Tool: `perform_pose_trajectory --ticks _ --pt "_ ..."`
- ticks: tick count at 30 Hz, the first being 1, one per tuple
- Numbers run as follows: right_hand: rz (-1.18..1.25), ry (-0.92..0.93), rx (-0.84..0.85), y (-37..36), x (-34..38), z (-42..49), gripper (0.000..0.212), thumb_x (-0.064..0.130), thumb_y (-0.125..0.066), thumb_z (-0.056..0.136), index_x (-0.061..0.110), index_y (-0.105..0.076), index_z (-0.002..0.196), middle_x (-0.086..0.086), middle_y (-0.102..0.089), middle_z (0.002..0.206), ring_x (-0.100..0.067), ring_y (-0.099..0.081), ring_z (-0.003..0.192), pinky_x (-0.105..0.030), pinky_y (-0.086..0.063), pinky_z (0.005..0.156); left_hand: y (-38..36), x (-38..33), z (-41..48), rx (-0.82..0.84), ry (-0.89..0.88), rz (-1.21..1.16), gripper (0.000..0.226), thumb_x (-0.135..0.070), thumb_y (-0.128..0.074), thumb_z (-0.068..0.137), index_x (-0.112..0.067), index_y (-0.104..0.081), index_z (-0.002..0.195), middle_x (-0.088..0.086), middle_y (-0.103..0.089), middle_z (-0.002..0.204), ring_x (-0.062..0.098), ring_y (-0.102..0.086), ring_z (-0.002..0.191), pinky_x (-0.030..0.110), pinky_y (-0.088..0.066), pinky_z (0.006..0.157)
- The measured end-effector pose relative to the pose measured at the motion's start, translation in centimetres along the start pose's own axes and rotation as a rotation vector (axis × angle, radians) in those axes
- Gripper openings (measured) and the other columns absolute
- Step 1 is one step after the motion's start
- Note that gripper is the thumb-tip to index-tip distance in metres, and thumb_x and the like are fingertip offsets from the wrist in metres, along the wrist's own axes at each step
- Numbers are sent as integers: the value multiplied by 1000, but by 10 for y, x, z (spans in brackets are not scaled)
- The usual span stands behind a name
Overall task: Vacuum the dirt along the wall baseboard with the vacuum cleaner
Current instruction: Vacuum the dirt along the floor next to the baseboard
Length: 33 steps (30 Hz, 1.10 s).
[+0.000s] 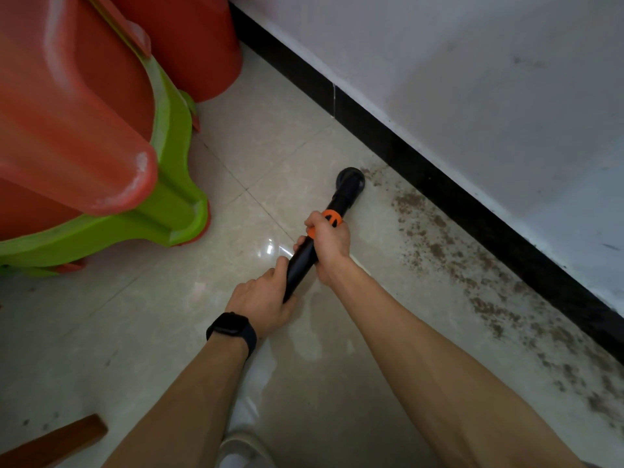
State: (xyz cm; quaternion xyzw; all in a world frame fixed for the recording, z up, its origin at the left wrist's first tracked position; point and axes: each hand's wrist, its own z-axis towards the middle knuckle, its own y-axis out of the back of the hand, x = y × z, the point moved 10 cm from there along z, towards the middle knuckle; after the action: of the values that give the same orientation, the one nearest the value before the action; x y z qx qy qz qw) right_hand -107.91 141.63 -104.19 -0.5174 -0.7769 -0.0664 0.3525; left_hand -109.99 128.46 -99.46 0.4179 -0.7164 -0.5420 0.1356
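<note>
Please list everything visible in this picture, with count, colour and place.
Black vacuum cleaner tube: one, orange collar, centre, nozzle at dirt's end.
Brown dirt: one strip, along baseboard.
Black baseboard: one, under white wall.
Glossy beige tiled floor: one, throughout.
Red plastic furniture: at least two, upper left, green piece beneath.
Brown wooden piece: one, lower left corner.
White shoe: one, bottom edge.
Black wristwatch: one, left wrist.
Left hand: one, grips tube's rear end.
Right hand: one, grips tube near collar.

A: Where's the camera?
B: Head-worn, wide-angle, looking down at the floor (162,332), close above the left hand (261,304) and right hand (329,241).
A: Facing?
B: The baseboard (439,187), crossing top centre to right edge.
</note>
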Motion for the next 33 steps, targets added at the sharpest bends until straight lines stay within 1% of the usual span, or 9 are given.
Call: perform_pose_trajectory --ticks 3,7,12,16,20,22,26,29,33 --pt "24 18 -58 21 0 0 26 9 -65 79 10 -51 101 4 -52 51 -19 -55 43 -34 -54 55 -5 -12 2 29 -55 5 39 -38 -54 90 -25 -26 114 0 -60 92 19 -48 60 30 -33 52" --pt "58 38 -97 38 0 0 29 6 -65 79 10 -51 104 -2 -52 62 -18 -55 46 -33 -54 54 -14 -23 3 65 -90 19 37 -38 -54 90 -26 -28 114 0 -60 99 21 -50 62 31 -37 56" --pt "23 23 -50 19 4 6 28 6 -65 77 10 -50 101 1 -52 54 -20 -54 43 -33 -54 52 -9 -12 6 32 -28 -25 38 -37 -55 90 -26 -26 113 -4 -54 86 19 -51 59 30 -37 52" --pt "-41 17 -2 -2 9 11 31 7 -65 79 10 -50 106 5 -52 47 -18 -55 41 -31 -54 51 -1 -1 10 0 30 -39 40 -36 -56 89 -27 -24 112 -6 -49 81 18 -49 58 30 -34 51" --pt "-8 16 -4 1 16 12 30 6 -65 81 9 -52 108 -3 -53 62 -18 -55 44 -33 -55 53 5 -6 16 -13 1 -27 38 -37 -55 88 -26 -26 111 -8 -47 79 15 -45 54 29 -30 48" --pt "23 26 -23 12 21 12 24 4 -64 82 8 -53 103 -5 -51 66 -18 -54 46 -33 -54 53 4 -16 20 -8 -30 -9 39 -37 -55 89 -25 -27 114 -7 -49 83 18 -46 57 30 -32 51" --pt "96 56 -45 36 31 14 13 0 -60 83 8 -50 86 -3 -49 62 -19 -49 46 -32 -50 48 -3 -42 27 15 -99 54 40 -37 -51 89 -25 -24 116 1 -60 98 26 -54 64 32 -32 55" --pt "159 55 -51 43 35 17 17 -2 -58 82 10 -46 81 -3 -45 61 -18 -46 43 -30 -45 46 -8 -52 31 11 -126 86 41 -37 -50 89 -24 -23 118 2 -62 104 32 -64 78 34 -31 58" --pt "171 54 -39 39 39 22 18 -1 -57 80 13 -46 76 -2 -46 59 -18 -45 42 -28 -44 47 -5 -53 38 -12 -112 101 43 -37 -50 91 -24 -23 121 2 -62 108 32 -65 80 34 -31 58"
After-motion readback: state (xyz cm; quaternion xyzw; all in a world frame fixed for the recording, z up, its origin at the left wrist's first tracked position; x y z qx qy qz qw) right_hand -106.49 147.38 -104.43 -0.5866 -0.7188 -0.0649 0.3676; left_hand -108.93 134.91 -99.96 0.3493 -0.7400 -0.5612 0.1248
